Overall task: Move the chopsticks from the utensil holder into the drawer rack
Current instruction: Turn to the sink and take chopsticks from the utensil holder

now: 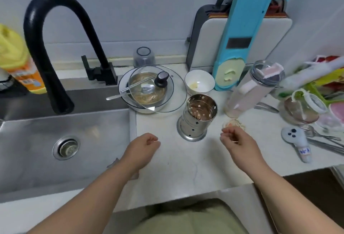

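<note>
A shiny perforated steel utensil holder stands upright on the white counter; no chopsticks stick out above its rim, and its inside shows only brownish reflections. My left hand hovers left of and below the holder, fingers loosely curled, with nothing in it. My right hand hovers to the holder's right at the same height, fingers loosely curled and holding nothing. A dark opening at the lower right, under the counter edge, may be the drawer; its rack is not visible.
A steel sink with a black faucet lies to the left. Behind the holder sit a bowl under a glass lid and a white cup. A tall clear jar, forks and clutter fill the right side.
</note>
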